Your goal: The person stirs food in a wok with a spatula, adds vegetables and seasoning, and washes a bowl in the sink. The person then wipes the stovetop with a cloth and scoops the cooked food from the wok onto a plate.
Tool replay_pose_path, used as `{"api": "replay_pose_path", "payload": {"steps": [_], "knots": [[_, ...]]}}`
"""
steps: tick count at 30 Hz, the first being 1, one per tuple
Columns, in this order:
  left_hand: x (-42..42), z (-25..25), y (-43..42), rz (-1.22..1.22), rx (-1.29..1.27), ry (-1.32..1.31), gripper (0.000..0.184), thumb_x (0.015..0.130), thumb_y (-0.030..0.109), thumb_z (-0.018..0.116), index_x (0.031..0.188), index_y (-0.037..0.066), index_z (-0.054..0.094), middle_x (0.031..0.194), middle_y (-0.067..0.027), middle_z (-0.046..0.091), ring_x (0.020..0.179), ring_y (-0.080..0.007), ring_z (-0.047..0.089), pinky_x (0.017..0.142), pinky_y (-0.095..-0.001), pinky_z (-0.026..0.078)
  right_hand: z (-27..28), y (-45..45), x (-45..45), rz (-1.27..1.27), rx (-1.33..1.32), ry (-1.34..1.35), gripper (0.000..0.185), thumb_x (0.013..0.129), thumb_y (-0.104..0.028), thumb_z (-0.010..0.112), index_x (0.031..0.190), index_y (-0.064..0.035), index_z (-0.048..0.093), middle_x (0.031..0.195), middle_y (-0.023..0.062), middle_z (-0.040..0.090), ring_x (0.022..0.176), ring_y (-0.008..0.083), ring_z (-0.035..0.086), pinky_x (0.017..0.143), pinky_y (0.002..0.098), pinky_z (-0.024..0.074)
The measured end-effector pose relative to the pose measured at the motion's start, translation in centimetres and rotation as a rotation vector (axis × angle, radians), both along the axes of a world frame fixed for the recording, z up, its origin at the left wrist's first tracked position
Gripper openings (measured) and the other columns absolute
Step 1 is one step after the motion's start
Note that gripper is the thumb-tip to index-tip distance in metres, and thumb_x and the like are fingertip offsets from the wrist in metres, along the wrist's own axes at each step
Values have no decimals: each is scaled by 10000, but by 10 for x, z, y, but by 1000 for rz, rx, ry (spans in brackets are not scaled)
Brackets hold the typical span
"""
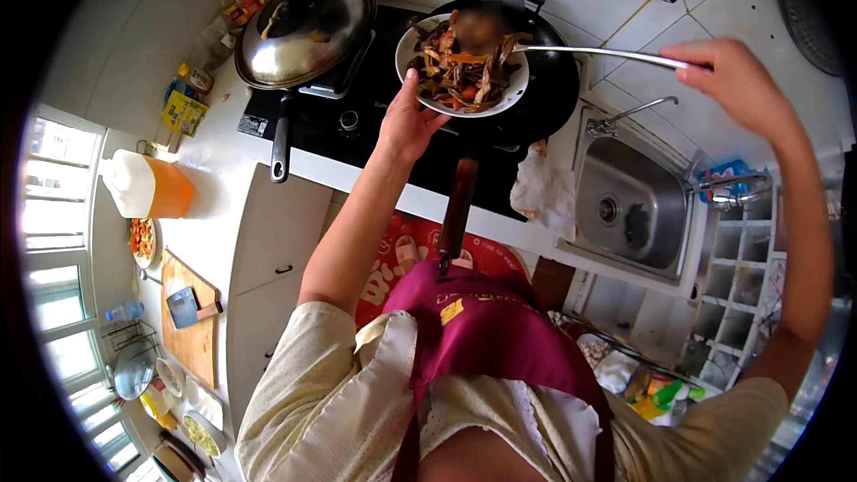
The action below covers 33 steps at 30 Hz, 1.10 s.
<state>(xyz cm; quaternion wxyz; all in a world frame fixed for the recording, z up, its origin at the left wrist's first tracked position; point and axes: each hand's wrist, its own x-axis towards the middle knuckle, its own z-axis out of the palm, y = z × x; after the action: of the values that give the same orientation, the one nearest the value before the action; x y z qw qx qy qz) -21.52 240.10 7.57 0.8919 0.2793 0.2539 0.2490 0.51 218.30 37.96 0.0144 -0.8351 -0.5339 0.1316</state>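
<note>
My left hand [411, 127] grips the near rim of a white bowl [519, 89], thumb on top and fingers beneath. Brown strips of cooked food with orange pieces [469, 89] fill it. Raised at the right, my right hand [734, 85] is closed around the end of a long-handled metal cooking utensil [607, 53]. The utensil reaches across to the food, where its head is too blurred to make out. Behind and below the bowl sits a black wok [553, 103] on the stove, partly hidden, with a dark wooden handle [459, 205] pointing toward me.
A lidded pan [308, 31] stands on the left burner of the black stove [357, 138]. A white cloth [543, 187] lies between the stove and the sink [629, 205]. At left are an orange-filled jug [161, 186] and a cleaver [186, 308] on a cutting board [192, 348].
</note>
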Motion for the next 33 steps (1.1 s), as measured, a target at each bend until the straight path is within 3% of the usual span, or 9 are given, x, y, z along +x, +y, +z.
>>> {"api": "replay_pose_path", "payload": {"steps": [3, 5, 7, 9, 12, 16, 24, 28, 33], "knots": [[-1, 3, -4, -1, 12, 35, 540, 928, 490, 465, 1311, 110, 428, 1229, -63, 546, 1044, -206, 579, 860, -341, 490, 31, 41, 0, 76, -108, -118, 281, 824, -59, 589, 1092, 14, 633, 779, 58, 626, 676, 103, 533, 603, 239, 438], [-1, 4, -5, 6, 11, 34, 569, 923, 500, 468, 1327, 103, 410, 1244, -68, 541, 1055, -207, 581, 857, -331, 498, 77, 72, -90, -97, -313, -305, 335, 847, -166, 603, 1149, -20, 611, 966, 117, 646, 872, 213, 590, 746, 315, 467], [-1, 0, -4, 17, 3, 13, 567, 922, 499, 472, 1324, 104, 414, 1242, -66, 543, 1053, -205, 582, 848, -328, 501, 97, 98, -87, -243, -483, -381, 269, 852, -191, 636, 1095, -78, 663, 995, 101, 683, 914, 199, 631, 771, 296, 485], [-4, -2, -1, -13, 2, 19, 563, 922, 498, 472, 1323, 107, 415, 1245, -62, 541, 1061, -198, 576, 865, -333, 493, 103, 96, -105, -6, -458, -582, 284, 849, -195, 640, 1103, -68, 655, 988, 99, 684, 890, 193, 635, 764, 288, 486], [-6, -1, -2, -4, -34, 10, 562, 924, 497, 468, 1329, 110, 411, 1254, -59, 537, 1077, -190, 563, 903, -343, 474, 120, 121, -131, -40, -536, -661, 296, 842, -198, 646, 1105, -61, 650, 986, 103, 686, 870, 201, 646, 755, 280, 492], [-7, -6, 2, 25, -72, -38, 473, 939, 466, 462, 1273, 131, 469, 1176, -32, 564, 997, -183, 583, 855, -359, 471, 115, 106, -180, 79, -433, -925, 277, 839, -166, 626, 1097, -74, 658, 983, 105, 677, 873, 198, 645, 756, 289, 495], [-31, -10, 11, 2, 28, -28, 500, 934, 454, 472, 1317, 134, 434, 1243, -58, 546, 1070, -214, 573, 900, -398, 478, 77, 41, -92, 613, 163, -1233, 343, 777, -102, 609, 1117, -108, 652, 896, 71, 612, 809, 179, 592, 682, 284, 456], [-34, -3, 6, -18, 77, -70, 511, 941, 432, 467, 1309, 79, 429, 1228, -87, 562, 1085, -220, 576, 893, -400, 493, 57, 22, -72, 728, 325, -1262, 387, 746, -70, 601, 1126, -125, 649, 853, 53, 580, 777, 170, 565, 645, 282, 437], [-42, 8, 3, -108, 135, -39, 534, 958, 413, 433, 1359, 71, 348, 1322, -105, 479, 1166, -248, 519, 938, -399, 476, 24, 8, -68, 709, 404, -1206, 452, 690, -62, 582, 1123, -170, 654, 835, 36, 545, 772, 184, 536, 630, 282, 419]]}}
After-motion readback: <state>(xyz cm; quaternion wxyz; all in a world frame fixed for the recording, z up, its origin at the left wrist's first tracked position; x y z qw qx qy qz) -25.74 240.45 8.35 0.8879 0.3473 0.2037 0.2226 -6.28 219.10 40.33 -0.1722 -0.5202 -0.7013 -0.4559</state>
